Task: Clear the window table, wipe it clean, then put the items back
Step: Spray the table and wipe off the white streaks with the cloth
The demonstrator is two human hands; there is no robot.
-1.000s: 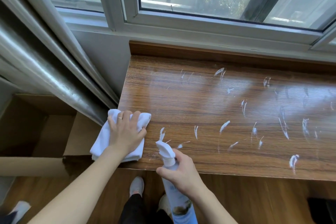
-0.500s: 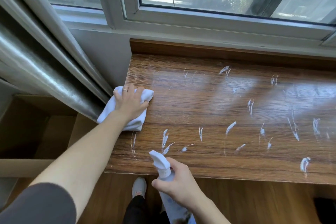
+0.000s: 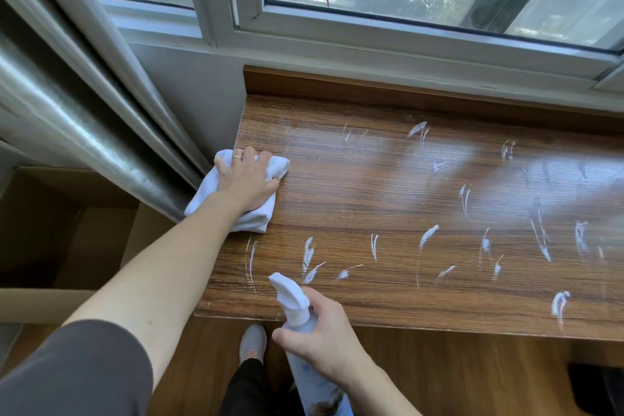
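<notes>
The wooden window table (image 3: pixel 388 199) carries several white foam streaks (image 3: pixel 427 235) across its top. My left hand (image 3: pixel 248 179) presses a white cloth (image 3: pixel 256 221) flat onto the table's left edge, fingers spread over it and slightly bent round its far fold. My right hand (image 3: pixel 319 344) grips a clear spray bottle (image 3: pixel 293 304) with a white nozzle, held upright just in front of the table's near edge. The bottle's lower half runs down past my wrist.
A grey curtain (image 3: pixel 67 118) hangs at the left, beside the cloth. An open cardboard box (image 3: pixel 50 236) stands on the floor under it. The window frame (image 3: pixel 371 44) runs behind the table. My shoe (image 3: pixel 252 343) is on the wooden floor below.
My left hand has slid the cloth away from me along the table's left edge, from the near corner towards the window. The right hand with the bottle has barely moved.
</notes>
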